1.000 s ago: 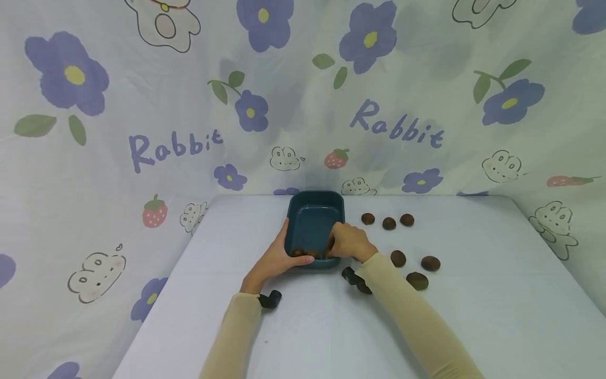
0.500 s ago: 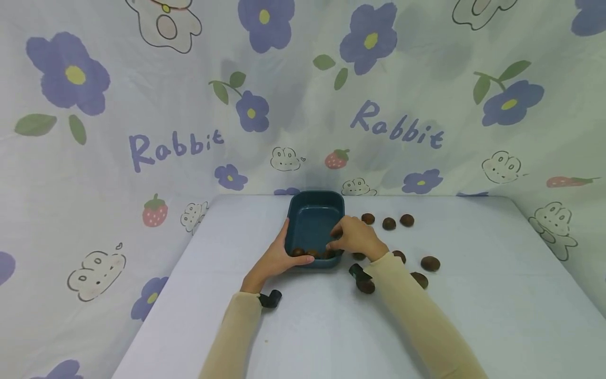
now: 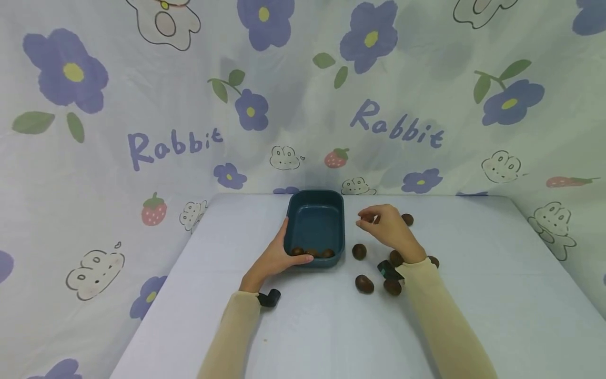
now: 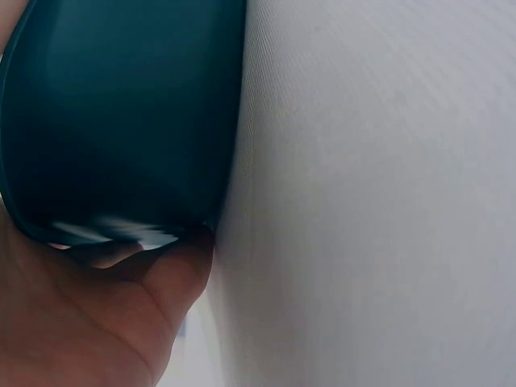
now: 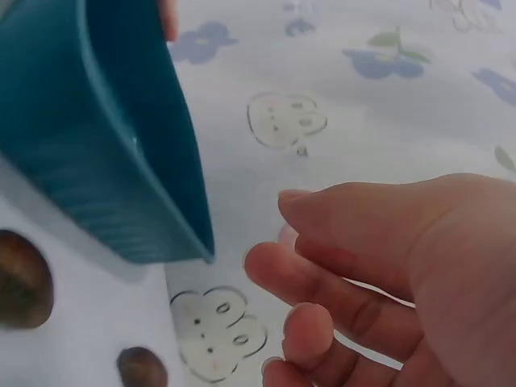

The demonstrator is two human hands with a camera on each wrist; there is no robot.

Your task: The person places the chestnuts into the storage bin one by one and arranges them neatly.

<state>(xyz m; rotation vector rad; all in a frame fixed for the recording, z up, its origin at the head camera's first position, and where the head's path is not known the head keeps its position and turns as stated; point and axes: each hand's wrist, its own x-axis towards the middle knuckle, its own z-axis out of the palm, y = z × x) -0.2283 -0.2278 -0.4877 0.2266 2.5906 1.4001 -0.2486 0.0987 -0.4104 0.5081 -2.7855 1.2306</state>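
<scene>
A dark teal rectangular dish (image 3: 314,197) stands in the middle of the table. My left hand (image 3: 273,256) grips it at the near left, fingers along the left wall and thumb over the near rim; the left wrist view shows this hand (image 4: 97,314) close against the dish wall. Brown chestnuts (image 3: 327,253) lie in a row at the dish's near end. To the right of the dish, my right hand (image 3: 390,226) hovers over a chestnut (image 3: 366,217) at the back. In the right wrist view, its thumb and fingertips stand apart with nothing between them.
Several more chestnuts lie right of the dish, among them one chestnut (image 3: 359,251) beside it, one (image 3: 364,284) nearer the front and one (image 3: 407,219) behind my right hand. A printed fabric backdrop (image 3: 303,105) rises at the table's back edge.
My right hand has let go of a chestnut in the dish, then moved right, out over the chestnuts at the back. The left hand and dish have stayed put.
</scene>
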